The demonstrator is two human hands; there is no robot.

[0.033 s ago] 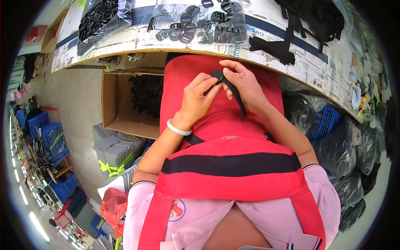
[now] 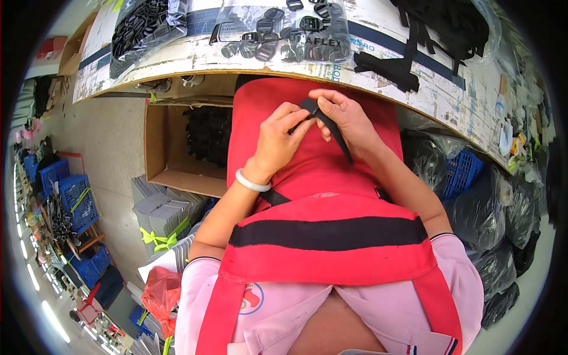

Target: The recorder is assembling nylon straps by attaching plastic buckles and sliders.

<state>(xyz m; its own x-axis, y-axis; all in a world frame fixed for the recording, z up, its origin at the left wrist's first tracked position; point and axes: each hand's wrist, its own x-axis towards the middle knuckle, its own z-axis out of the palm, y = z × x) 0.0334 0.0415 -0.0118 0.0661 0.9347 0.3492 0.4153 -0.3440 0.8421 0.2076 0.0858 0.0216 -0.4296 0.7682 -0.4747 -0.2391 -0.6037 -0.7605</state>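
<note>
Over the red apron (image 2: 266,124) on my lap, both hands meet at a black webbing strap (image 2: 341,145). My left hand (image 2: 275,142), with a pale bangle at the wrist, is closed in a pinch on a small dark part at the strap's upper end. That part is mostly covered by my fingers, and I cannot tell whether it is a buckle. My right hand (image 2: 352,124) pinches the strap between thumb and fingers, its index finger stretched out toward the table edge. The strap's loose end hangs down toward me below the right palm.
On the worn white table (image 2: 207,68) lie a clear bag of black plastic buckles (image 2: 310,23), another bag of black parts (image 2: 145,26) and black straps (image 2: 390,68). A cardboard box (image 2: 183,180) holding black pieces stands below left. Dark plastic bags (image 2: 482,207) and a blue crate (image 2: 461,171) sit right.
The strap's loose end has swung slightly to the right. My right index finger has shifted a little down and left. Both hands keep their hold.
</note>
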